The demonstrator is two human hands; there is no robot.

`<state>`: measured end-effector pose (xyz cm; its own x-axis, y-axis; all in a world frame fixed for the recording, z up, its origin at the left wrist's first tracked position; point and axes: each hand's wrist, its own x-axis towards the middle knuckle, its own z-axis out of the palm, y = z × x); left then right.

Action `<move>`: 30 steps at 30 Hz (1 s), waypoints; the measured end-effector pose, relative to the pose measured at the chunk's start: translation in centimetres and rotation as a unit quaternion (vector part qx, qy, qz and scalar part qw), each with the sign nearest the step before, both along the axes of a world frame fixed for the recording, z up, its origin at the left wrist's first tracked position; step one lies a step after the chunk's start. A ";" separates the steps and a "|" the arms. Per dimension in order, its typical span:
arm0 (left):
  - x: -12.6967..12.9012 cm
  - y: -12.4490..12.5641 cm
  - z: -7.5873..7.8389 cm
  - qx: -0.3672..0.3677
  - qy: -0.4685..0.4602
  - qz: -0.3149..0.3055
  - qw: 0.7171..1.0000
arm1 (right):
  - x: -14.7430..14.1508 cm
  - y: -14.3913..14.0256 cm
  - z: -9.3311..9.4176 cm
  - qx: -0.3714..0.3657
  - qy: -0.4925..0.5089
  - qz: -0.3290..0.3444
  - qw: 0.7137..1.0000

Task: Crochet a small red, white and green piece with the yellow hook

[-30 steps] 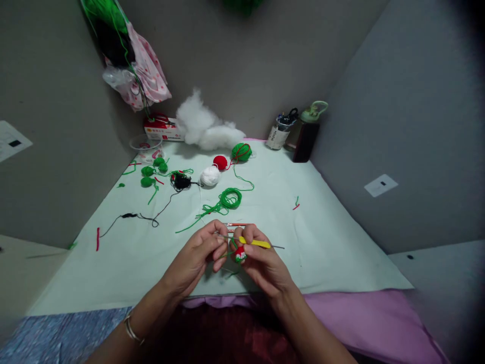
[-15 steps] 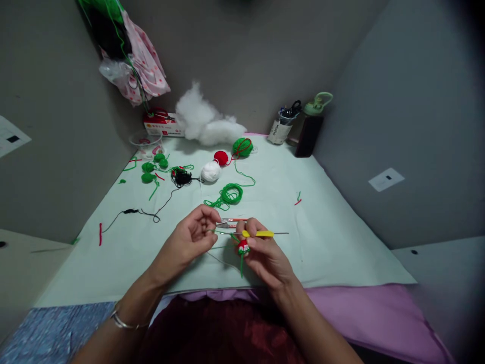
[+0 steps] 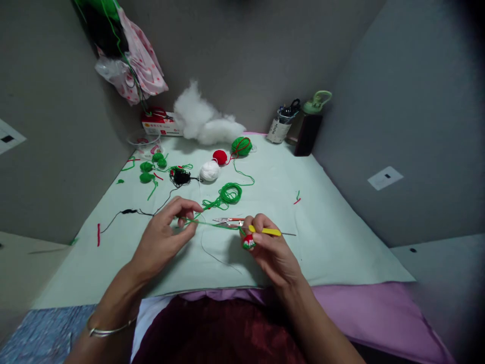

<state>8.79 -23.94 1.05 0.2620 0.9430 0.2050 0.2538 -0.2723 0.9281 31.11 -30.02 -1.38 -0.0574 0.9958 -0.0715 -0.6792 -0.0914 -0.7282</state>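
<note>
My left hand (image 3: pixel 162 235) is curled around green yarn (image 3: pixel 215 225), which runs taut across to my right hand (image 3: pixel 271 250). Its thumb and forefinger stand slightly apart around the strand. In my right hand is a crochet hook (image 3: pixel 267 231) with a yellow handle, its metal shaft pointing right. The same fingers pinch a small crocheted piece (image 3: pixel 249 241) in red, white and green. Between the hands, thread snips (image 3: pixel 227 220) with orange-red handles lie on the table, partly hidden by my right fingers. Beyond them rests a loose coil of green yarn (image 3: pixel 231 193).
White stuffing (image 3: pixel 206 116) is heaped at the back, behind white (image 3: pixel 209 171), red (image 3: pixel 220 157) and green (image 3: pixel 241 146) yarn balls. A black yarn tangle (image 3: pixel 180 176) and small green pieces (image 3: pixel 146 177) lie left. A pen cup (image 3: pixel 279 130) and bottle (image 3: pixel 308 134) stand back right.
My left hand has moved left and slightly up, drawing the green yarn out longer. My right hand has shifted slightly right with the hook and crocheted piece.
</note>
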 end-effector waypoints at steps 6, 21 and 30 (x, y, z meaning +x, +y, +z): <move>1.2 -2.5 0.6 0.090 -0.034 -0.049 0.994 | -0.9 0.4 -0.1 -0.032 -0.087 -0.058 0.994; 4.8 -3.4 -1.7 0.014 -0.079 -0.016 0.997 | -1.8 -0.3 0.4 0.023 -0.290 -0.107 0.951; 4.7 -3.1 -1.7 0.092 -0.004 -0.040 0.995 | -1.8 -0.5 0.3 0.084 -0.397 -0.148 0.902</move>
<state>13.46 -27.04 -0.65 0.3325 0.8659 0.3738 0.2175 -0.4561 0.8629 29.31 -30.54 -1.09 0.2157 0.9599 0.1793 0.0852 0.1644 -0.9827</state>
